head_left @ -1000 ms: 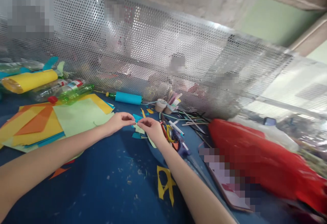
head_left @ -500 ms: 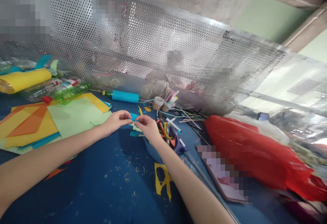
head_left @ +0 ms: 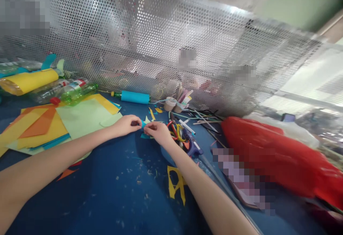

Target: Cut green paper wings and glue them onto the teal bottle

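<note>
A small piece of blue paper is pinched between my two hands above the blue table. My left hand grips its left side with thumb and fingers closed. On the other side, my right hand pinches it too, and the fingertips of both hands nearly meet. Most of the paper is hidden by the fingers. Small green and blue paper scraps lie just behind and below the hands. Beside my right hand is a holder with scissors and a purple-blue glue gun, partly covered by my forearm.
Coloured paper sheets lie at left, before plastic bottles and a yellow-wrapped bottle. A blue-wrapped bottle rests by the perforated metal screen. Cut yellow paper, a phone-like object and a red bag are nearer.
The view has shifted slightly, so most things appear a little further right. Both hands still pinch the blue paper, with their fingertips closer together and less of it showing.
</note>
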Demonstrator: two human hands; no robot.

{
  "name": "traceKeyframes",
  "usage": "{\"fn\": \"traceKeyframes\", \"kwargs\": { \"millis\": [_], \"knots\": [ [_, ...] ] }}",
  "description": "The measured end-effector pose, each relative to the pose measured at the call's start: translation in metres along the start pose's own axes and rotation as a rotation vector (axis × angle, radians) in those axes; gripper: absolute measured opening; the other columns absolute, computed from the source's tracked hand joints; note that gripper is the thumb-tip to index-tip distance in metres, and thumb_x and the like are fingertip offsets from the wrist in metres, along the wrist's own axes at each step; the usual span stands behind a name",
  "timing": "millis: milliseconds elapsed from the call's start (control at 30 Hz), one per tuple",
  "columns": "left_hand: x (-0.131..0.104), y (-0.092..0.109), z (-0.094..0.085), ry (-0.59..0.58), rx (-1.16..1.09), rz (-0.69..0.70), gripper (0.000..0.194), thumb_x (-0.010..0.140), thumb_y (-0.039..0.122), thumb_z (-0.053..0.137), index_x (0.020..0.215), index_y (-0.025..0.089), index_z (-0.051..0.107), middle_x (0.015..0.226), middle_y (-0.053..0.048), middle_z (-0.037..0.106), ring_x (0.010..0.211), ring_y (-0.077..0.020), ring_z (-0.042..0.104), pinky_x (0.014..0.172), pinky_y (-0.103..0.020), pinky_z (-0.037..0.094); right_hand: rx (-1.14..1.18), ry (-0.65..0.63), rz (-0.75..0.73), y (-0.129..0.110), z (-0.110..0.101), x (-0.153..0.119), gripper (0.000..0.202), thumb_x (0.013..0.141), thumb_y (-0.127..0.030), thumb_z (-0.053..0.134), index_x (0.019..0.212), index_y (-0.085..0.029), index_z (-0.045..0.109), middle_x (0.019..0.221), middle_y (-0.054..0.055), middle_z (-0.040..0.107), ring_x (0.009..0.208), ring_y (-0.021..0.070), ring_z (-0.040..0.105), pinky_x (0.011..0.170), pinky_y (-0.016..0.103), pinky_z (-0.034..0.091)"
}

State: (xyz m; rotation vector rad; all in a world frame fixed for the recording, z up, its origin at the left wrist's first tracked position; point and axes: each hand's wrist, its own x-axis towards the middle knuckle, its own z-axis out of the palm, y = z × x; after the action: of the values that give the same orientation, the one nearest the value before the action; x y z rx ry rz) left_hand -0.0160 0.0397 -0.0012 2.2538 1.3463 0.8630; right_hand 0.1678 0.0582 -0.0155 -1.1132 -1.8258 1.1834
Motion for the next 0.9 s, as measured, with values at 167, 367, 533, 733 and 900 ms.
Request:
{"fn": "traceKeyframes", "kwargs": {
  "millis": [167, 367, 533, 733, 900],
  "knots": [
    [-0.013, 0.001, -0.003, -0.044, 0.124, 0.069, 0.010, 0.075, 0.022, 0.060, 0.081, 0.019, 0.067, 0.088, -0.004, 0.056, 0.085, -0.0181, 0.053, 0.079, -0.030, 0.042, -0.411, -0.026, -0.159, -0.009, 0.000, -0.009, 0.005, 0.071, -0.022, 0.064, 0.070, -0.019, 0.068, 0.069, 0.001, 0.063, 0.063, 0.0131, 0.056, 0.063, 0.025, 0.044],
    [-0.029, 0.002, -0.003, -0.107, 0.197, 0.050, 0.009, 0.077, 0.024, 0.060, 0.079, 0.021, 0.069, 0.085, -0.003, 0.060, 0.088, -0.0200, 0.052, 0.084, -0.034, 0.038, -0.626, -0.066, -0.248, -0.019, 0.006, -0.017, 0.005, 0.068, -0.020, 0.067, 0.071, -0.022, 0.071, 0.075, 0.002, 0.058, 0.068, 0.0128, 0.053, 0.064, 0.024, 0.041],
    [-0.028, 0.004, -0.009, -0.158, 0.146, 0.083, 0.007, 0.076, 0.018, 0.061, 0.076, 0.018, 0.068, 0.078, -0.002, 0.066, 0.076, -0.0155, 0.057, 0.077, -0.028, 0.040, -0.601, -0.165, -0.160, -0.024, 0.006, -0.018, 0.006, 0.071, -0.018, 0.062, 0.070, -0.019, 0.068, 0.064, -0.001, 0.061, 0.060, 0.0115, 0.054, 0.056, 0.021, 0.038],
    [-0.028, 0.003, -0.007, -0.109, 0.073, 0.018, 0.012, 0.075, 0.015, 0.059, 0.086, 0.017, 0.063, 0.069, 0.000, 0.063, 0.063, -0.0128, 0.055, 0.060, -0.022, 0.039, -0.620, -0.150, -0.119, -0.024, 0.007, -0.018, 0.008, 0.074, -0.022, 0.060, 0.070, -0.019, 0.066, 0.064, -0.001, 0.063, 0.060, 0.0121, 0.054, 0.057, 0.022, 0.038],
    [-0.028, -0.002, -0.004, -0.115, 0.143, 0.159, 0.009, 0.077, 0.014, 0.056, 0.082, 0.018, 0.061, 0.073, 0.000, 0.062, 0.070, -0.0138, 0.054, 0.071, -0.027, 0.038, -0.598, -0.141, -0.128, -0.022, 0.010, -0.018, 0.003, 0.073, -0.017, 0.059, 0.074, -0.018, 0.062, 0.064, -0.001, 0.061, 0.060, 0.0119, 0.054, 0.058, 0.022, 0.039]
  ]
}}
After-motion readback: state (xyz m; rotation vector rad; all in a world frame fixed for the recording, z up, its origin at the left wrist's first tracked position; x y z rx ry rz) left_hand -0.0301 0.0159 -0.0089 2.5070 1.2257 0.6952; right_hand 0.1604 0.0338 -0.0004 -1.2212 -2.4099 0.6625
